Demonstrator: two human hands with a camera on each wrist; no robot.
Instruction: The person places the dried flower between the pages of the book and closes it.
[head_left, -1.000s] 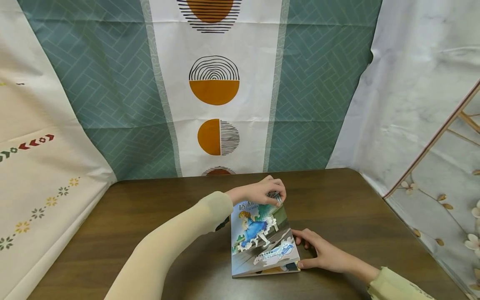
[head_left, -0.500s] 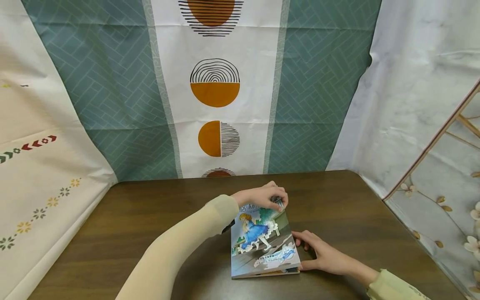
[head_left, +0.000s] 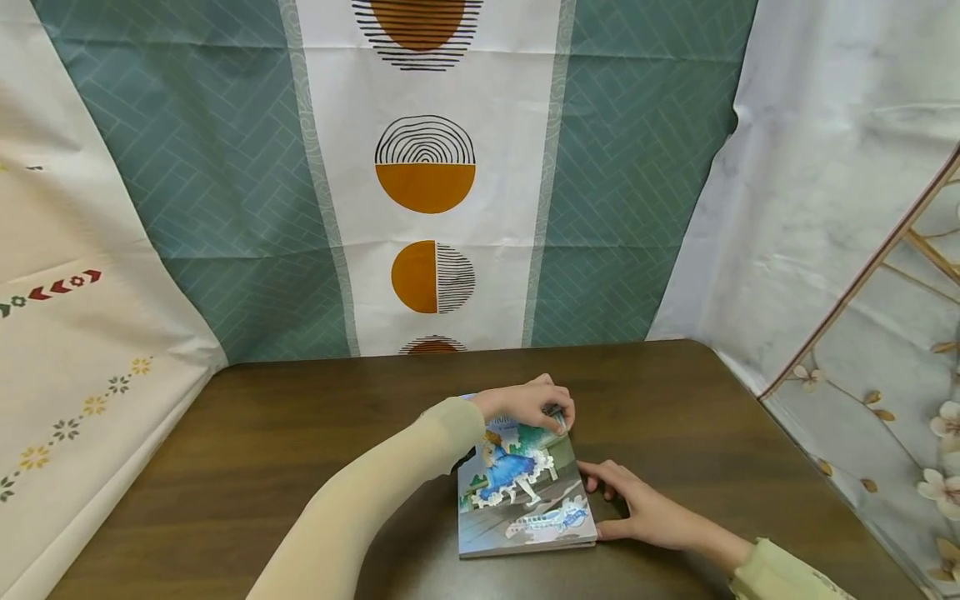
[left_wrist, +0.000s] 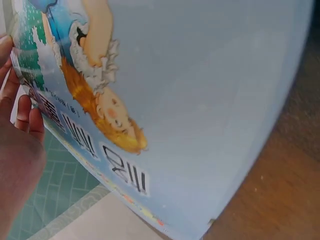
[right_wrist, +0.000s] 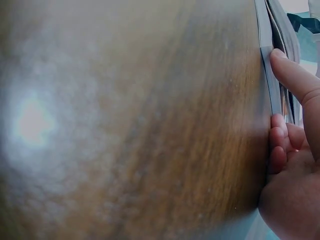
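Observation:
A picture book (head_left: pixel 491 529) lies on the brown table, its cover printed with a figure in a blue dress. Its far right corner is pinched by my left hand (head_left: pixel 534 405), which reaches across the top of the cover. The left wrist view shows the cover (left_wrist: pixel 200 100) close up, with several page edges between thumb and fingers. Along the near right side, my right hand (head_left: pixel 641 510) rests on the table, thumb and fingertips against the book's edge. From the right wrist, the thumb (right_wrist: pixel 290 75) touches the page edge, and a narrow gap separates the book's layers.
The dark wooden table (head_left: pixel 315 433) extends around the book on both sides. Patterned cloth (head_left: pixel 442 183) hangs behind the table's far edge, with more cloth at left and right. A black object (head_left: pixel 463 460) shows under the left wrist.
My left hand has come down and slightly nearer with the book's upper layer. The gap at the near right corner has narrowed, covering the coloured page beneath. My right hand has stayed in place.

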